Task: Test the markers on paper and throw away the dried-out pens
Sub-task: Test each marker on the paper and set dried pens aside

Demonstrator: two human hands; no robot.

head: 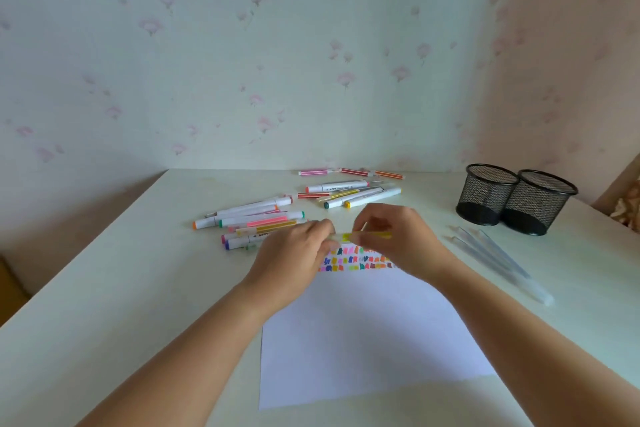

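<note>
Your left grip and right grip both pinched yellow marker, one at each end. Marker held level at frame centre, just above colour swatches along far edge of white paper. Loose markers lay on worktop left of your hands. Black mesh pen cups stood touching at right, clear pens near them.

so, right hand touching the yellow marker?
Touching. Head view: right hand pinches the yellow marker by its barrel; left hand grips the other end.
</note>
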